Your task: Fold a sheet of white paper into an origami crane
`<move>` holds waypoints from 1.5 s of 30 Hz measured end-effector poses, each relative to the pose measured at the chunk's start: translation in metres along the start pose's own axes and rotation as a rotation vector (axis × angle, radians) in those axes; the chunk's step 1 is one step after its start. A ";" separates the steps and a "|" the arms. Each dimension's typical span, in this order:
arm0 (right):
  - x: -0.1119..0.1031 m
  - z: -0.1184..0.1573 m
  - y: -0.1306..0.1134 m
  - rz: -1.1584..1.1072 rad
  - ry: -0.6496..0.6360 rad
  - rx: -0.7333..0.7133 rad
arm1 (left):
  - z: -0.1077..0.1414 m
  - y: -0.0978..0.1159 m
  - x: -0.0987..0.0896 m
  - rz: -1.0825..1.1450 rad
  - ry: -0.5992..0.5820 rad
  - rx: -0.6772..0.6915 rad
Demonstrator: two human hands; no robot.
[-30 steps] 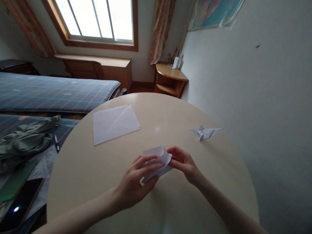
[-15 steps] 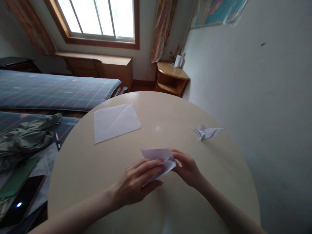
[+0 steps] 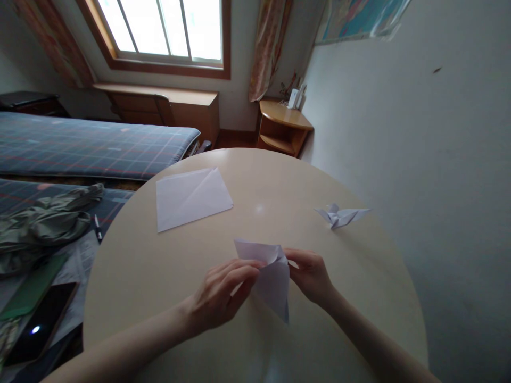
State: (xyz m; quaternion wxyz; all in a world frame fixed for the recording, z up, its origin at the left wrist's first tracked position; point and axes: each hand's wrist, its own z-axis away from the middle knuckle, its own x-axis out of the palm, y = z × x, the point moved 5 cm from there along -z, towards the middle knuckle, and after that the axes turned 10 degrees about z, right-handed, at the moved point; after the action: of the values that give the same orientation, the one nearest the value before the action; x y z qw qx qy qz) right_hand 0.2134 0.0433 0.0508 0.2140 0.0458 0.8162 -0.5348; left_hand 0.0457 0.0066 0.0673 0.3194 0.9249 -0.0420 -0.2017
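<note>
A partly folded sheet of white paper (image 3: 273, 284) is held between both hands near the middle of the table, one pointed flap hanging toward me. My left hand (image 3: 225, 290) pinches its left side, fingers on top. At the right edge, my right hand (image 3: 309, 271) grips the paper; its fingertips are partly hidden behind it. A finished paper crane (image 3: 339, 217) stands on the table to the right, apart from my hands. Farther off on the left lies a small stack of white paper sheets (image 3: 191, 199), the top one with a diagonal crease.
The round cream table (image 3: 271, 175) fills the middle, close to the white wall (image 3: 451, 159) on the right. At left are a plaid mattress (image 3: 99, 151), crumpled grey-green cloth (image 3: 51, 226), a pen (image 3: 98, 227), a green folder (image 3: 34, 287) and a phone (image 3: 42, 324).
The front flap of the paper has swung down toward me, pointing at the table edge. My left fingers have drawn back from across the paper to its left side.
</note>
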 end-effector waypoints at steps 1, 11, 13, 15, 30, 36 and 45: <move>0.000 0.001 0.002 -0.003 0.000 0.024 | 0.001 -0.002 -0.001 0.033 0.047 -0.038; 0.007 0.007 0.001 -0.189 -0.090 0.234 | -0.002 -0.021 -0.003 0.183 0.119 -0.438; 0.009 0.007 0.001 -0.227 -0.107 0.265 | 0.000 -0.024 0.000 0.293 0.110 -0.540; 0.010 0.008 0.002 -0.257 -0.113 0.284 | 0.002 -0.027 0.005 0.386 0.086 -0.620; 0.012 0.008 0.011 -0.313 -0.078 0.303 | 0.013 -0.038 0.011 0.394 0.136 -0.733; 0.007 0.004 -0.001 -0.119 -0.090 0.151 | 0.013 -0.038 0.010 0.386 0.158 -0.677; 0.005 0.004 -0.013 0.062 -0.061 0.024 | 0.002 -0.028 0.009 0.339 -0.040 -0.637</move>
State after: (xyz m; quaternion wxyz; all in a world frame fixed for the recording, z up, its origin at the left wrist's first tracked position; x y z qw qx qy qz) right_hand 0.2059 0.0331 0.0589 0.2548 0.0576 0.8009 -0.5388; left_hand 0.0514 0.0259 0.0453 0.6196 0.7548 -0.1360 -0.1669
